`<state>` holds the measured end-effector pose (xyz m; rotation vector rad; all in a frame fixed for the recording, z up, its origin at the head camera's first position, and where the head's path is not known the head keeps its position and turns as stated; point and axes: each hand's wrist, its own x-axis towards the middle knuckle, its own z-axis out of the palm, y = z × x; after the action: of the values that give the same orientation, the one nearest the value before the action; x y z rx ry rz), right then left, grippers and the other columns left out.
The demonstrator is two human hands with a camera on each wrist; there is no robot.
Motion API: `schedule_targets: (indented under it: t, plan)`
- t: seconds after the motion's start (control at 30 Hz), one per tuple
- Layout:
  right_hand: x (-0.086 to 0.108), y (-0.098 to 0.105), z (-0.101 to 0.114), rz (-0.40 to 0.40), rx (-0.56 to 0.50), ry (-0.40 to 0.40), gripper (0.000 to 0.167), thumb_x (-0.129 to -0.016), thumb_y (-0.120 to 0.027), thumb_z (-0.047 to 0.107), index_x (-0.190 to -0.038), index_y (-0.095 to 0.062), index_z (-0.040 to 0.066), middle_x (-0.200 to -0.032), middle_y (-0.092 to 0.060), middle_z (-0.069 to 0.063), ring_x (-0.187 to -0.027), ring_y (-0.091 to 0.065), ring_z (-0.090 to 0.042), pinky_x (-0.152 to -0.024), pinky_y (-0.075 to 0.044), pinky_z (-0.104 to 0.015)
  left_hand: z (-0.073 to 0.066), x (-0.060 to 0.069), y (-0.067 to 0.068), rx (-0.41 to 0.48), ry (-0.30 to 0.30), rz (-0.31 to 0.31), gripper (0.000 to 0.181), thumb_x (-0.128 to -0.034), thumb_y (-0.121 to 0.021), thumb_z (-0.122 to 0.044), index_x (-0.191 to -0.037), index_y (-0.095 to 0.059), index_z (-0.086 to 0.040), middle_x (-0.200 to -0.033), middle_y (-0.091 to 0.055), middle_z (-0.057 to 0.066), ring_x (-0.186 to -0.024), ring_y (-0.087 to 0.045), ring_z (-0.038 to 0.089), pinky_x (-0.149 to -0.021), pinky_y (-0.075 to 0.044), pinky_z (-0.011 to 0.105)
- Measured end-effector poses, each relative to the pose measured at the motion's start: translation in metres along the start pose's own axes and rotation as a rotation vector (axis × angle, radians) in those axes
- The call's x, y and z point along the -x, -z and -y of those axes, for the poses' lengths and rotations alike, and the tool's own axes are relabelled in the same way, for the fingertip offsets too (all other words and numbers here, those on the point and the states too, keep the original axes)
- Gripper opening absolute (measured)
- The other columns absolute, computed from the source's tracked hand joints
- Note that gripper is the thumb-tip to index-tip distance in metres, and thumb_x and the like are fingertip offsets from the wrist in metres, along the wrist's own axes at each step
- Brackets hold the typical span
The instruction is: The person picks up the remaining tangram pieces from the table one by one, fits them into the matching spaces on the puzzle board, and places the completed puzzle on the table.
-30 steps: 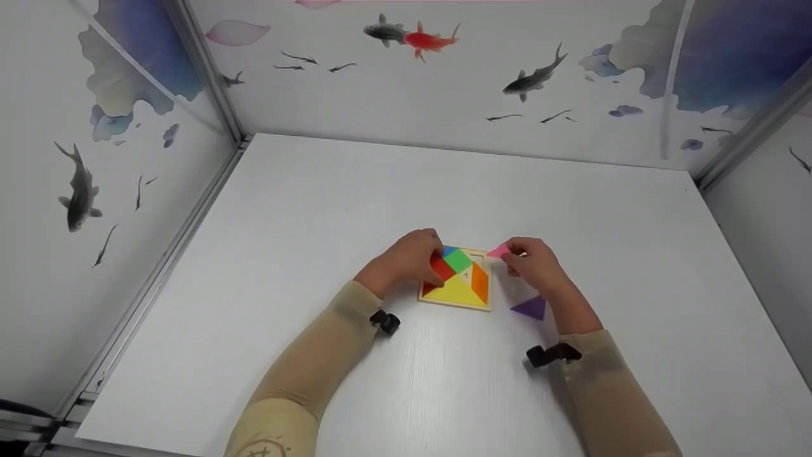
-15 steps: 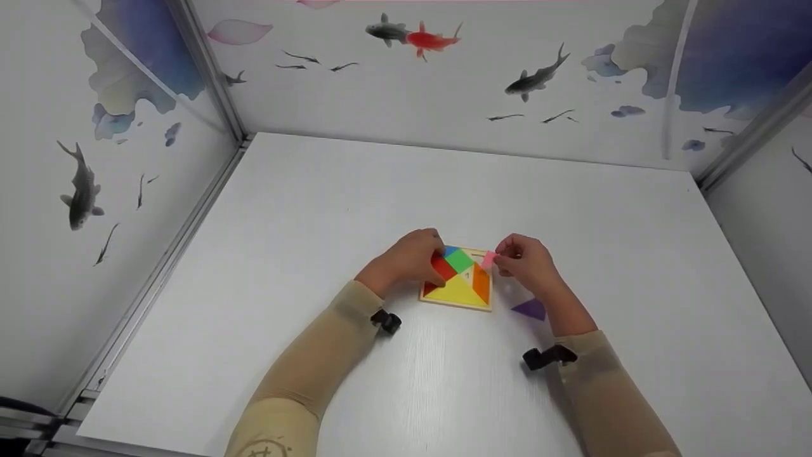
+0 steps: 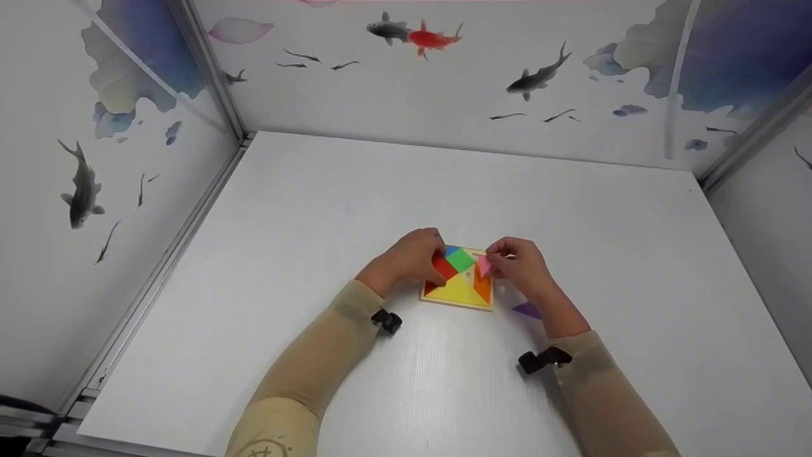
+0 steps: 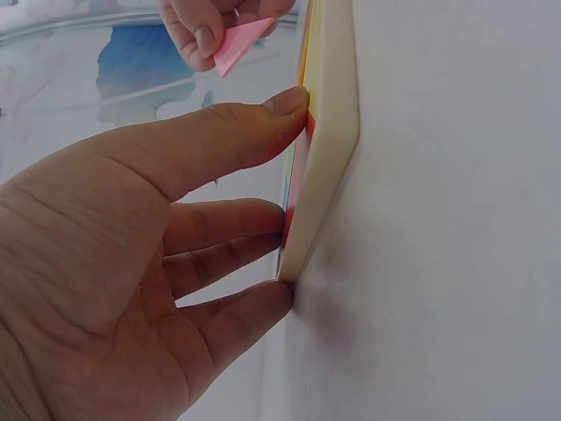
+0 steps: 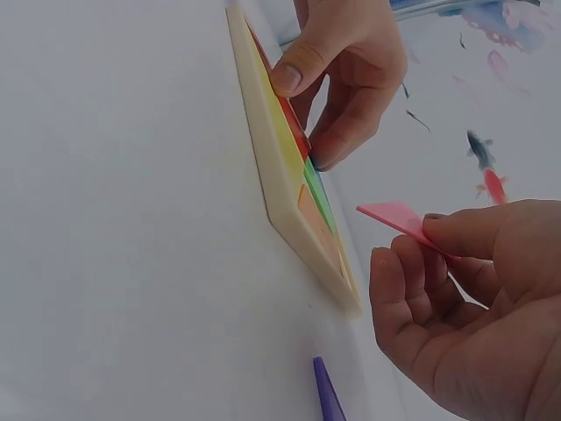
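Observation:
My left hand (image 3: pixel 409 257) rests over the left side of a wooden tangram tray (image 3: pixel 460 306). Its thumb and fingertips press on the tray and its pieces, with the fingers fairly straight in the left wrist view. Red, blue, green, yellow and orange pieces lie in the tray. Between thumb and fingers my right hand (image 3: pixel 521 263) pinches a pink triangle (image 3: pixel 484 265). In the right wrist view the pink triangle (image 5: pixel 394 215) is held apart from the tray, tilted. A purple triangle (image 3: pixel 526 310) lies on the table beside the tray, partly hidden by the right wrist.
The white table (image 3: pixel 355 190) extends around the tray. Behind it stands a white wall panel (image 3: pixel 444 95) printed with fish, and metal frame posts (image 3: pixel 216 76) mark the corners. Black wrist cameras (image 3: pixel 388 322) sit on both sleeves.
My right hand has moved left, bringing the pink triangle from beside the tray to over its right part and turning it. The left hand has stayed in place.

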<state>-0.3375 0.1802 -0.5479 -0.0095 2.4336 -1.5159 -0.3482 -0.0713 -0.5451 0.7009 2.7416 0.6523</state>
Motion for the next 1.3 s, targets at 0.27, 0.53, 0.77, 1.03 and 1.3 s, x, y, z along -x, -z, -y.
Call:
schedule_targets:
  t: [0.27,0.53,0.77,1.03,1.3]
  plan:
    - [-0.001,-0.006,0.001,-0.004,-0.025,-0.035,0.023,-0.107,-0.063,0.012,-0.129,-0.065,0.005,-0.117,-0.058,-0.014,-0.091,-0.073,-0.023,-0.081,-0.063,-0.025,0.001,-0.001,-0.001,-0.009,0.004,0.005,0.054,-0.0842,-0.089,-0.035,-0.127,-0.073,-0.006,-0.124,-0.063,0.005,-0.113,-0.058,0.022,-0.108,-0.052,0.033]
    - [-0.001,-0.01,0.002,-0.019,0.011,-0.057,0.034,-0.1,-0.072,0.006,-0.133,-0.063,0.005,-0.117,-0.059,-0.013,-0.1,-0.069,-0.025,-0.084,-0.062,-0.021,0.0,0.0,-0.002,0.003,0.015,0.001,0.056,-0.0836,-0.09,-0.035,-0.129,-0.072,-0.007,-0.126,-0.062,0.005,-0.113,-0.058,0.021,-0.109,-0.052,0.033]
    - [-0.002,-0.011,0.002,-0.05,0.003,-0.044,0.036,-0.095,-0.078,0.004,-0.128,-0.063,0.0,-0.106,-0.066,-0.01,-0.096,-0.069,-0.021,-0.081,-0.063,-0.022,0.003,0.001,-0.002,0.002,-0.011,-0.015,0.054,-0.084,-0.089,-0.034,-0.128,-0.072,-0.007,-0.123,-0.063,0.005,-0.112,-0.059,0.02,-0.108,-0.053,0.031]
    - [0.0,-0.015,0.004,-0.065,-0.004,-0.085,0.029,-0.097,-0.077,0.009,-0.124,-0.066,0.003,-0.112,-0.069,-0.013,-0.097,-0.072,-0.022,-0.082,-0.062,-0.022,0.004,-0.001,-0.004,0.014,-0.012,-0.028,0.054,-0.0827,-0.091,-0.035,-0.126,-0.073,-0.008,-0.121,-0.063,0.003,-0.111,-0.059,0.019,-0.106,-0.054,0.032]
    - [0.002,-0.019,0.006,-0.07,0.033,-0.078,0.03,-0.098,-0.078,0.012,-0.125,-0.069,0.005,-0.113,-0.068,-0.013,-0.097,-0.07,-0.021,-0.082,-0.062,-0.021,0.005,-0.002,-0.004,0.009,-0.003,-0.022,0.057,-0.0819,-0.092,-0.035,-0.128,-0.073,-0.008,-0.122,-0.063,0.003,-0.112,-0.059,0.019,-0.108,-0.054,0.033]
